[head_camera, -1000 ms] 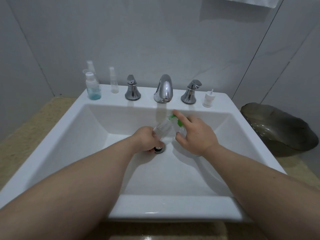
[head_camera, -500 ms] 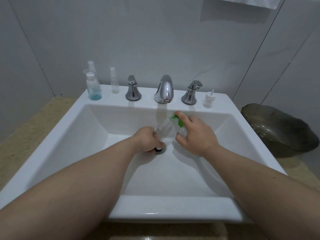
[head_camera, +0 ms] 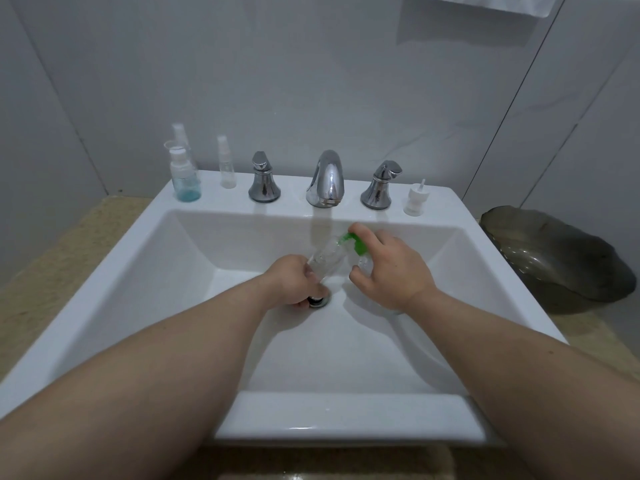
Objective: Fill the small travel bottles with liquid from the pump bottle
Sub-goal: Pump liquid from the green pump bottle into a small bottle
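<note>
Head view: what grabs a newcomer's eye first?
Two bare hands meet low in the white ceramic sink: the left hand tilts a small clear travel bottle, and the right hand presses the green-topped pump bottle at its mouth. Behind them, the chrome faucet stands centred on the back ledge.

Head cam, looking fwd/down, close over sink (head_camera: 194,244).

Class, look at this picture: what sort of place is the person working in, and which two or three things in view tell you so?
Most likely a bathroom. A white washbasin set in a counter carries a chrome tap with two handles, the walls are pale tile, and small toiletry bottles stand along its back ledge.
</note>
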